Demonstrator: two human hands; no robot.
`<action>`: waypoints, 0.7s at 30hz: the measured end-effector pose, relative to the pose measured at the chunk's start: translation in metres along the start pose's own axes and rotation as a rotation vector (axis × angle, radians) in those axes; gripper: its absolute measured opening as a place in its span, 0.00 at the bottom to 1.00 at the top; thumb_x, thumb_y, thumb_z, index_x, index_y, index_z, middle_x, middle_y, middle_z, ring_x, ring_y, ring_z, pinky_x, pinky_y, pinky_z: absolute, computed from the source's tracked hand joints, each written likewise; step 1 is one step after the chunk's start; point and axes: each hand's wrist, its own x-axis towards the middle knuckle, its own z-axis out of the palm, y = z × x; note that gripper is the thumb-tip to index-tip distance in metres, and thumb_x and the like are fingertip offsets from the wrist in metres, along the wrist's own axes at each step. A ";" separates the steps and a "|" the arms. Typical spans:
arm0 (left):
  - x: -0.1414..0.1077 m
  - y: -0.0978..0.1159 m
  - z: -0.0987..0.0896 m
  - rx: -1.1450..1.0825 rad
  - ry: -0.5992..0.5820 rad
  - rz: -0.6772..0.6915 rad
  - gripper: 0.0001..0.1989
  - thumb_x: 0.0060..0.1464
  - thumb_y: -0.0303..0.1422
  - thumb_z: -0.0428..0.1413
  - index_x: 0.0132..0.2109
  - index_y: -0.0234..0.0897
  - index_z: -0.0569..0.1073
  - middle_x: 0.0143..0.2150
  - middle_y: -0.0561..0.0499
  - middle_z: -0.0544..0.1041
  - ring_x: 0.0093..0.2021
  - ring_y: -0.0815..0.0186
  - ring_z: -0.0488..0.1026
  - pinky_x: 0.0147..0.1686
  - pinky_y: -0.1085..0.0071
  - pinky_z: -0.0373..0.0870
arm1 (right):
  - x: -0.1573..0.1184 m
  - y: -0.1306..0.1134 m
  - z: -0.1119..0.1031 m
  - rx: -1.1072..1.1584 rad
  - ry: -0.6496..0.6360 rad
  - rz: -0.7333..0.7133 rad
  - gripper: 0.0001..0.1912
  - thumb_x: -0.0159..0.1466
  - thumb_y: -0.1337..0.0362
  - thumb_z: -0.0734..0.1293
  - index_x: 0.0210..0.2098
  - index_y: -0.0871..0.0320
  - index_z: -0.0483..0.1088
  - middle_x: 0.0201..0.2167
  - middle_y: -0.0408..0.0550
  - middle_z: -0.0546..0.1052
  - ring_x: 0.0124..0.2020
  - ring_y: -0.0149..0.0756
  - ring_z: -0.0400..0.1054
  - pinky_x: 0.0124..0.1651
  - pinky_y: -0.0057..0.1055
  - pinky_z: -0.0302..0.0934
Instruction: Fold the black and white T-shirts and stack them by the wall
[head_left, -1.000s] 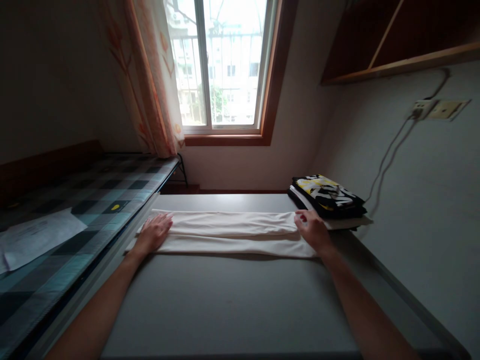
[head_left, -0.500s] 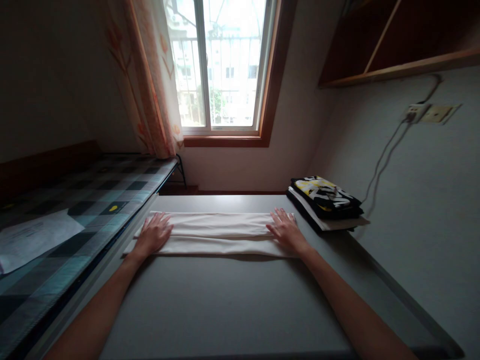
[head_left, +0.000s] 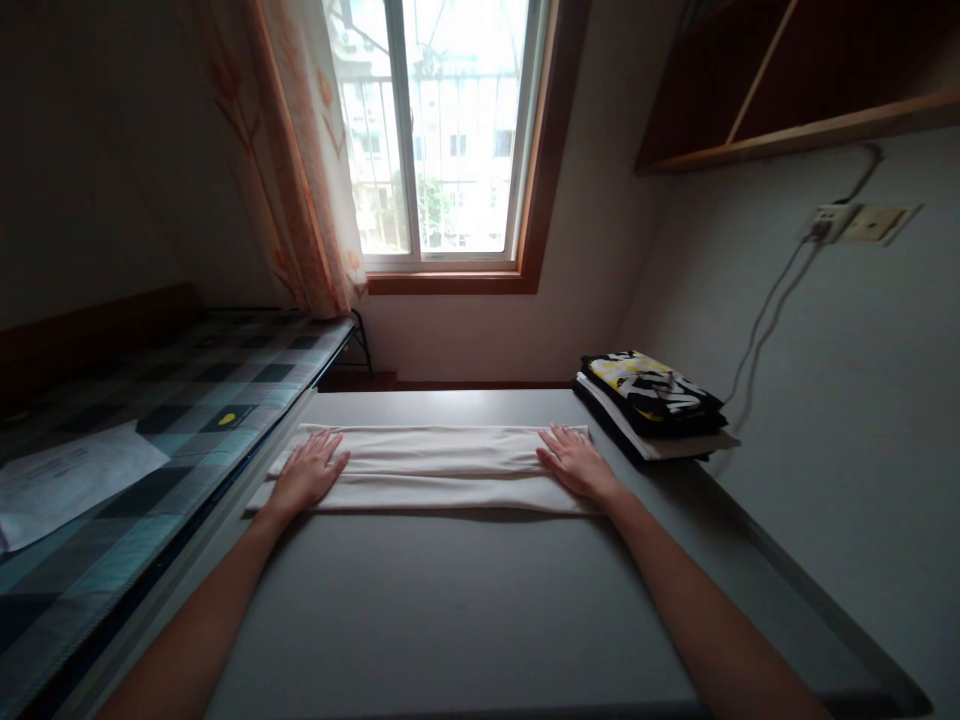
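Observation:
A white cloth garment (head_left: 442, 455), folded into a long narrow strip, lies crosswise on the grey table (head_left: 457, 610). Two layers show, the upper fold set back from the near edge of the lower one. My left hand (head_left: 309, 472) rests flat on the strip's left end, fingers stretched out and pointing away from me. On the right end lies my right hand (head_left: 576, 462), also flat with its fingers spread. Neither hand grips the cloth. What kind of garment it is cannot be made out.
A stack of folded clothes (head_left: 652, 405), black with a yellow and white print on top, sits at the table's back right by the wall. To the left stands a bed with a checked mattress (head_left: 247, 370) and a paper sheet (head_left: 75, 480). A wall shelf (head_left: 810, 130) overhangs the right.
Both hands stay on the cloth's ends and have shifted only slightly, a little toward me. The cloth and the stack look the same.

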 end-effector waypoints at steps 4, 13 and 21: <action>-0.005 -0.014 -0.011 0.038 0.102 -0.177 0.27 0.63 0.41 0.38 0.61 0.36 0.68 0.65 0.41 0.65 0.64 0.52 0.61 0.60 0.55 0.57 | -0.004 0.010 0.001 0.025 0.069 0.009 0.29 0.71 0.51 0.50 0.62 0.61 0.64 0.64 0.60 0.63 0.66 0.49 0.54 0.66 0.48 0.49; -0.016 -0.032 -0.036 0.218 0.054 -0.376 0.26 0.59 0.43 0.41 0.43 0.30 0.79 0.46 0.32 0.75 0.49 0.46 0.71 0.45 0.57 0.69 | -0.002 0.017 0.005 0.135 0.209 -0.024 0.25 0.69 0.54 0.54 0.55 0.61 0.70 0.57 0.60 0.72 0.61 0.48 0.63 0.62 0.47 0.56; -0.011 -0.035 -0.035 0.080 0.066 -0.374 0.23 0.58 0.43 0.46 0.50 0.32 0.73 0.47 0.35 0.77 0.46 0.49 0.75 0.41 0.61 0.70 | 0.000 0.022 0.006 0.220 0.228 -0.030 0.25 0.68 0.55 0.55 0.55 0.62 0.70 0.56 0.60 0.72 0.60 0.48 0.64 0.63 0.48 0.56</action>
